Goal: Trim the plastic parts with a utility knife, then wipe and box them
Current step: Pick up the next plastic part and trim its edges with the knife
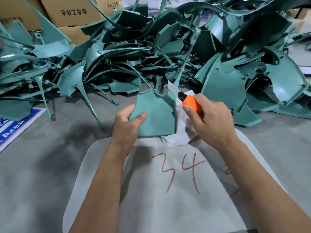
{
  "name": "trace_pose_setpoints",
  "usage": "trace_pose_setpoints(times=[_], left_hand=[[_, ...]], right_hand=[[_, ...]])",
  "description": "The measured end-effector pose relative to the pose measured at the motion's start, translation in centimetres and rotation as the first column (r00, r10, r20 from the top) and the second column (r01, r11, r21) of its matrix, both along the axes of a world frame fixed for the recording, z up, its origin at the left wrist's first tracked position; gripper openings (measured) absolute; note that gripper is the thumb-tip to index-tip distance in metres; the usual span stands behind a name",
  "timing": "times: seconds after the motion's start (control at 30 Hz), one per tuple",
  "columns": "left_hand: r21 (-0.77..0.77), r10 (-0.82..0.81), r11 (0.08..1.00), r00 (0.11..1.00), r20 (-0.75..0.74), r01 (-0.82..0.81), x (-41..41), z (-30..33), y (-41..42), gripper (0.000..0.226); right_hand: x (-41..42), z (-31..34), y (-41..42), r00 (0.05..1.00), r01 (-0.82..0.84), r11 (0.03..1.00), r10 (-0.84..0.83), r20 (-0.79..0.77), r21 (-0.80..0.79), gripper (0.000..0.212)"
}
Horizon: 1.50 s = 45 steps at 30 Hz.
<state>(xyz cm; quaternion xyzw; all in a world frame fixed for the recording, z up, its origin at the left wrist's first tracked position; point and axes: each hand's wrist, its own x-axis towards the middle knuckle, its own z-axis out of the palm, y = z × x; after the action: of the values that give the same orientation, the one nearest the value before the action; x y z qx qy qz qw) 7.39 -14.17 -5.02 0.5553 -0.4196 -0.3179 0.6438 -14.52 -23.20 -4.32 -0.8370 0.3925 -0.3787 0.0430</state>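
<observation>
Between my two hands, over the near middle of the grey table (42, 174), sits the teal plastic part (155, 115) I am trimming. My left hand (128, 122) grips its left edge, thumb curled over the front face and fingers behind. My right hand (211, 119) is wrapped around an orange utility knife (191, 102), whose black nose and blade point up and left, against the part's upper right edge. A crumpled white cloth (176, 139) lies under the part's right side, touching it, partly hidden by my right hand.

Beneath my forearms is a pale sheet (168, 207) with "34" written on it in red. Farther off, a large heap of teal plastic parts (151, 52) spreads across the table from left to right. Behind the heap at far left stand cardboard boxes (72, 12) with printed characters; their flaps face away, so I cannot tell what is in them. A blue and white sign (15, 126) lies at the table's left edge.
</observation>
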Motion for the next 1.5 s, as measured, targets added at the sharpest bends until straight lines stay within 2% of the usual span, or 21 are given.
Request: trace_pose_setpoints(times=[0.1,0.23,0.4,0.6,0.77,1.0,1.2,1.33,1.43,1.5], left_hand=[[-0.003,-0.006,1.000,0.994,0.107,0.006,0.3,0.1,0.2,0.026],[-0.031,-0.033,0.999,0.985,0.167,0.039,0.5,0.4,0.5,0.024],[-0.037,-0.044,0.998,0.989,0.141,0.050,0.5,0.6,0.6,0.023],[-0.032,-0.065,0.997,0.991,0.121,0.069,0.5,0.9,1.0,0.034],[-0.033,-0.069,0.997,0.992,0.109,0.073,0.2,1.1,1.1,0.033],[-0.024,-0.067,0.997,0.988,0.140,0.071,0.4,1.1,1.1,0.033],[-0.009,-0.075,0.997,0.988,0.136,0.077,0.5,1.1,1.2,0.034],[0.003,-0.077,0.997,0.991,0.113,0.078,0.5,1.2,1.2,0.035],[0.019,-0.067,0.998,0.990,0.124,0.065,0.5,1.2,1.3,0.037],[0.029,-0.047,0.999,0.990,0.135,0.043,0.6,1.2,1.4,0.037]], right_hand=[[0.2,-0.2,0.0,0.999,-0.003,1.000,0.003,-0.034,0.019,0.046],[0.1,-0.7,-0.5,0.990,0.055,0.998,-0.050,-0.128,0.038,0.044],[-0.2,-0.5,-0.6,0.993,0.055,0.999,-0.054,-0.108,-0.001,0.049],[-0.5,-0.5,-0.7,0.999,-0.040,0.999,0.040,0.013,0.037,0.039],[-0.5,-1.0,-1.3,0.999,-0.009,1.000,0.010,-0.045,0.028,0.031],[-0.6,-1.3,-1.6,0.995,0.069,0.994,-0.074,-0.064,-0.087,0.048],[-1.2,-1.0,-1.9,0.995,0.098,0.991,-0.098,0.005,-0.086,0.045],[-1.4,-0.6,-1.9,0.987,0.147,0.982,-0.137,0.088,-0.119,0.059],[-1.7,-0.6,-2.2,0.964,0.232,0.967,-0.214,0.161,-0.105,0.037],[-2.2,-0.6,-2.7,0.927,0.332,0.939,-0.307,0.215,-0.092,0.032]])
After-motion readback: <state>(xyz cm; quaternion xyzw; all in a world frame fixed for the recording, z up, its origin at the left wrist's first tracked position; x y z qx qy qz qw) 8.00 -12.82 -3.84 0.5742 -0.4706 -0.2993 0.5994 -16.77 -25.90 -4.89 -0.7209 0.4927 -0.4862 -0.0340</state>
